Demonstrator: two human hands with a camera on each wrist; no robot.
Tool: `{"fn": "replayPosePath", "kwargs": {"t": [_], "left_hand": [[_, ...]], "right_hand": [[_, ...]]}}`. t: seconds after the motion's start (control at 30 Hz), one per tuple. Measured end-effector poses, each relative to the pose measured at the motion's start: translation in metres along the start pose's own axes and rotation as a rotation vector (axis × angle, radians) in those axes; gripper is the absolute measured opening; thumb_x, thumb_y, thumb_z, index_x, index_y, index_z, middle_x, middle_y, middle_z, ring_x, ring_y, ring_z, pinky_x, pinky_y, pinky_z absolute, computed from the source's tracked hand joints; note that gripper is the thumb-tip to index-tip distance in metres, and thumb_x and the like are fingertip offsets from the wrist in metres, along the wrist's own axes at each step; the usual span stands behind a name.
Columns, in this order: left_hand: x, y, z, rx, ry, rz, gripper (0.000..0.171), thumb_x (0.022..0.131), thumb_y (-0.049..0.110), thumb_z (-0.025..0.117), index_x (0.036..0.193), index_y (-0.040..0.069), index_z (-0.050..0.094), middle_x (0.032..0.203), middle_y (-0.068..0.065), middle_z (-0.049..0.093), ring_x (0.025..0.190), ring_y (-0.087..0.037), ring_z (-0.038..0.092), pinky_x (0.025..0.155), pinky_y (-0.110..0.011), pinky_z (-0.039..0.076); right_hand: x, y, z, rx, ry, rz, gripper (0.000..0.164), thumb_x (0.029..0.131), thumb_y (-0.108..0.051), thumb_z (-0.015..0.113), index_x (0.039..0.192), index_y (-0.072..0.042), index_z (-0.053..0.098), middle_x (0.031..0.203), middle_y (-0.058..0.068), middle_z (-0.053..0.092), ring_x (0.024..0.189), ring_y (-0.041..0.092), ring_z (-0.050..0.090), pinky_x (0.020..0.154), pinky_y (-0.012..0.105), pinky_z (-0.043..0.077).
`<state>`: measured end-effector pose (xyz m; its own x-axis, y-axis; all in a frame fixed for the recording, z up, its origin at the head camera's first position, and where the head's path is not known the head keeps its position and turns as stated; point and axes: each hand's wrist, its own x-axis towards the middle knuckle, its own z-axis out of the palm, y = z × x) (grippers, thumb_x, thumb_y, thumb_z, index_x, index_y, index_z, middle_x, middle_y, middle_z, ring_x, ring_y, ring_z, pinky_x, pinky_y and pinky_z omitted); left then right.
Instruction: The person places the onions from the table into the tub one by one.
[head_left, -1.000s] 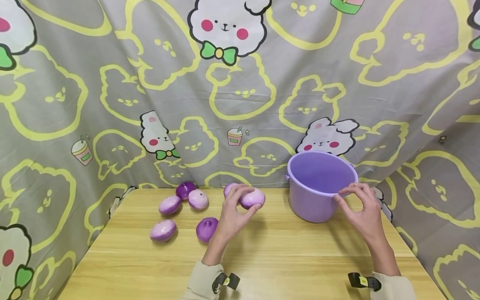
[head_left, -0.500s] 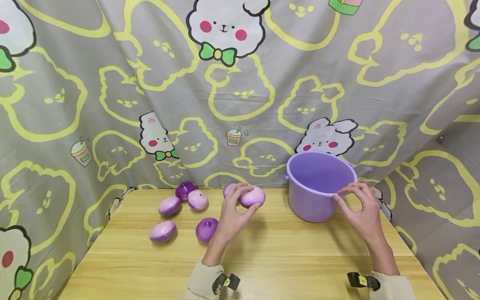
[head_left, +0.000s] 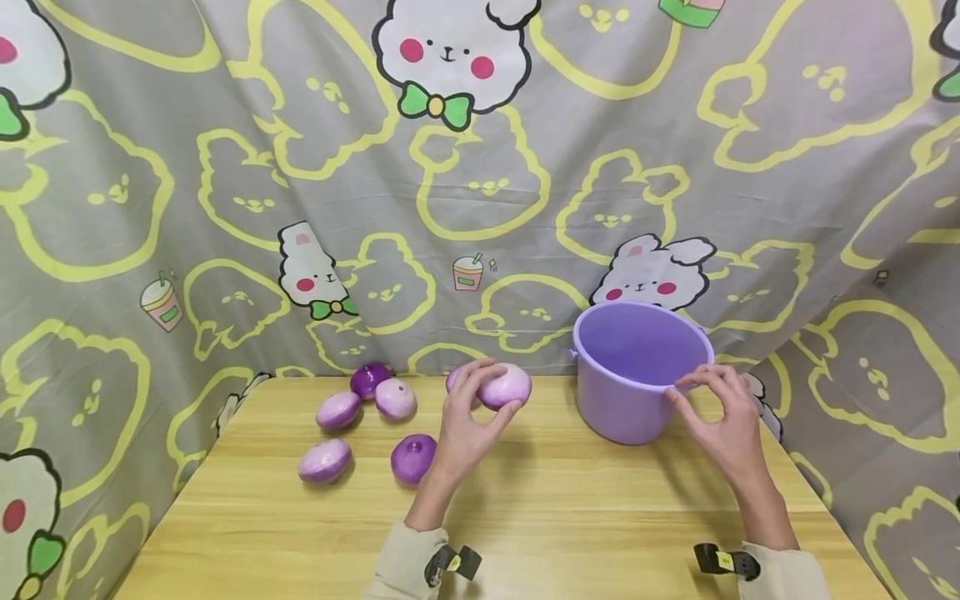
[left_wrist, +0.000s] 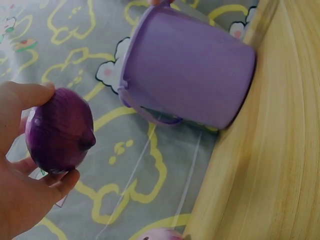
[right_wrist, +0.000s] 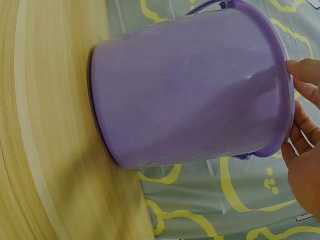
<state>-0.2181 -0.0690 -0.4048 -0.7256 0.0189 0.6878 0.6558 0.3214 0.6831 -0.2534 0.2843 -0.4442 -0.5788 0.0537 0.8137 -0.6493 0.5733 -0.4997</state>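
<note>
A purple onion (head_left: 512, 387) is held between the thumb and fingers of my left hand (head_left: 461, 429), above the table just left of the bucket. In the left wrist view the pointed tip of this onion (left_wrist: 60, 132) faces the camera. The purple bucket (head_left: 626, 408) stands upright near the back of the table. My right hand (head_left: 726, 421) pinches its rim at the front right, and in the right wrist view the thumb and fingers meet the edge of the bucket (right_wrist: 190, 90). Another onion (head_left: 452, 380) is mostly hidden behind my left hand.
Several more onions lie left of my left hand: a dark one (head_left: 371, 381) at the back, a pale one (head_left: 396, 399) beside it, and another (head_left: 413, 459) near my left wrist. A patterned grey curtain (head_left: 487, 208) hangs behind the wooden table (head_left: 570, 525).
My left hand has lifted the onion slightly and tilted it a little. The right hand keeps its place on the bucket rim.
</note>
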Motion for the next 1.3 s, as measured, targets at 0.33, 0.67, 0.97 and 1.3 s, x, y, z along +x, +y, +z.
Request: {"fn": "replayPosePath", "kwargs": {"t": [0.33,0.67,0.97,1.3], "left_hand": [[-0.010,-0.035,0.008,-0.007,0.012,-0.015,0.046,0.079,0.005,0.088,0.122,0.006,0.069,0.137,-0.020,0.057,0.125,-0.035,0.055,0.090,-0.048,0.059],[-0.006,-0.039,0.013,-0.040,-0.009,0.030,0.042,0.087,0.019,0.084,0.126,0.014,0.068,0.139,-0.013,0.056,0.129,-0.027,0.053,0.098,-0.042,0.055],[0.004,-0.035,0.023,-0.058,0.008,0.024,0.048,0.081,0.003,0.085,0.125,0.003,0.066,0.138,-0.022,0.055,0.126,-0.037,0.054,0.099,-0.050,0.054],[0.009,-0.035,0.029,-0.089,-0.004,0.043,0.044,0.086,0.014,0.085,0.126,0.012,0.067,0.140,-0.015,0.055,0.130,-0.026,0.053,0.103,-0.039,0.052]], "right_hand": [[-0.007,-0.001,0.004,0.024,-0.003,0.001,0.028,0.070,0.011,0.085,0.093,-0.002,0.075,0.100,0.014,0.062,0.110,0.005,0.051,0.109,0.031,0.025],[-0.002,0.000,0.005,0.013,-0.004,-0.003,0.026,0.071,0.009,0.085,0.094,0.000,0.074,0.100,0.014,0.062,0.111,0.005,0.051,0.107,0.028,0.026],[0.000,0.002,0.002,0.002,0.004,-0.009,0.029,0.070,0.009,0.086,0.094,-0.003,0.075,0.101,0.013,0.062,0.110,0.005,0.050,0.106,0.027,0.027],[-0.001,0.000,0.001,0.002,0.000,0.009,0.028,0.071,0.009,0.086,0.094,-0.003,0.075,0.102,0.012,0.062,0.111,0.004,0.050,0.106,0.027,0.026]]}}
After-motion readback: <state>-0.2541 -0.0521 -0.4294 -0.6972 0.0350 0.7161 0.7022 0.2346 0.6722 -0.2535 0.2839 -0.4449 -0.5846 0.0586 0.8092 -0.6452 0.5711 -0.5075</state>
